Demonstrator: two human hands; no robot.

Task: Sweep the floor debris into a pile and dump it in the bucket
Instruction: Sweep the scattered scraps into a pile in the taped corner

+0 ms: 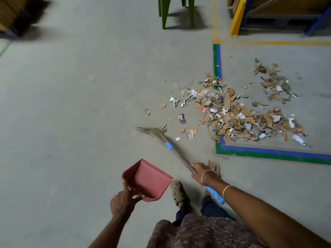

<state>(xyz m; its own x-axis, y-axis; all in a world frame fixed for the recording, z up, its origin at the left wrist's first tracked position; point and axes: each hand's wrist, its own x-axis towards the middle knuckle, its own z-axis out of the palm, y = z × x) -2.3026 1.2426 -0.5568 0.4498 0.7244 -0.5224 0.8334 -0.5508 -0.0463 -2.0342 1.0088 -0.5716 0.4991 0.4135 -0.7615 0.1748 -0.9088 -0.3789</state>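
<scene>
Head view: the left hand is curled round the rear edge of a pink plastic dustpan. The right hand is wrapped round the shaft of a brown grass broom with a blue band, and its bristles reach toward ten o'clock. A heap of cardboard and paper debris lies at one o'clock of that hand, across a corner of green-and-blue floor tape.

Grey floor bears a debris pile across the blue-green tape, a smaller heap beyond
</scene>
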